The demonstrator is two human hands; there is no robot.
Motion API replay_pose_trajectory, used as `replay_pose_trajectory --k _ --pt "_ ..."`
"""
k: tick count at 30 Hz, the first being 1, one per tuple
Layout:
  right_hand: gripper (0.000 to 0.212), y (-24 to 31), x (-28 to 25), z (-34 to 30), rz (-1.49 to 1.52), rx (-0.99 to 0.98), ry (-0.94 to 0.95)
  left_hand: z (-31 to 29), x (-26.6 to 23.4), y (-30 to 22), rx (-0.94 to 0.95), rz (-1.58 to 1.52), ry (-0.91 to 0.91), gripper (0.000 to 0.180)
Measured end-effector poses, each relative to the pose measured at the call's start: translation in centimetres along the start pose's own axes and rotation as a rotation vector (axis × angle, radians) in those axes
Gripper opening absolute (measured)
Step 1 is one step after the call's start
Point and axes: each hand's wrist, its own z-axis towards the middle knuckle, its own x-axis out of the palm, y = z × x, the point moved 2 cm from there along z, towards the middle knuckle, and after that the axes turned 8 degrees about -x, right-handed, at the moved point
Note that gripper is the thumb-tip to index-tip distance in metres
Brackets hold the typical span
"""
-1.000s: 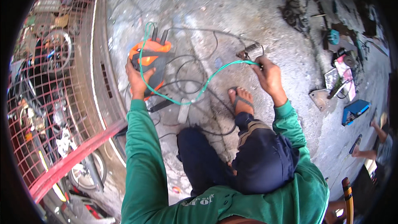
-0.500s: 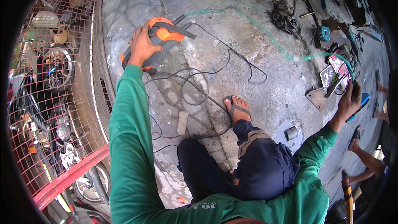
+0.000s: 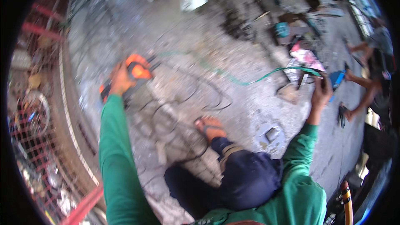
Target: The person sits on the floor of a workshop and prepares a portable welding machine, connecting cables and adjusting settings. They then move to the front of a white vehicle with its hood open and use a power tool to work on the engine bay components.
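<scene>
At the left, my left hand (image 3: 121,80) grips the top of a boxy orange and dark-grey machine (image 3: 140,70) on the concrete floor, fingers curled over it. Its underside is hidden and motion blurs it. A thin green cord (image 3: 261,77) stretches from near the machine across to the right, sagging in the middle. My right hand (image 3: 320,95) pinches the cord's far end, raised beside a blue flat object (image 3: 336,81). Black cables (image 3: 221,100) loop over the floor between the machine and my sandalled foot (image 3: 211,126).
A red wire-mesh fence (image 3: 37,137) runs along the left, with motorcycle parts behind it. Tools and scrap, including a teal tool (image 3: 282,30), lie at the upper right. A short metal tube (image 3: 273,133) stands near my right knee. Another person's legs (image 3: 363,87) are at the far right.
The view has swung and blurred, and the floor things sit further left in it. My left hand stays on the machine; my right hand still holds the green cord.
</scene>
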Motion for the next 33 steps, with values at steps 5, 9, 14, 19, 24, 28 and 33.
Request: replay_pose_trajectory --k 5,9,14,19,24,28,33 --pt "0.030 7.1 5.2 2.8 0.374 -0.001 0.142 -1.0 -0.3 0.2 -0.052 0.075 -0.033 0.130" --pt "0.026 9.2 7.8 4.5 0.716 -0.031 0.089 -5.6 -1.7 -5.1 -0.023 -0.085 -0.180 0.110" --pt "0.015 16.6 12.2 2.2 0.597 -0.147 0.055 -11.8 -0.2 -18.1 0.310 -0.985 0.192 0.081" --pt "0.014 24.4 13.9 -5.2 0.675 -0.360 0.323 -12.3 -2.5 -28.2 0.151 -1.960 1.027 0.068" --pt "0.025 21.0 14.5 -10.4 0.731 -0.290 0.691 -14.1 0.3 -30.4 0.043 -1.869 0.938 0.049" --pt "0.067 17.9 15.0 -9.5 1.250 0.401 0.462 -15.1 0.5 -32.0 0.334 -1.222 0.071 0.080" --pt "0.073 19.6 14.6 -5.2 1.563 0.576 0.409 -19.7 -0.5 -35.6 0.652 -0.534 -0.301 0.096"
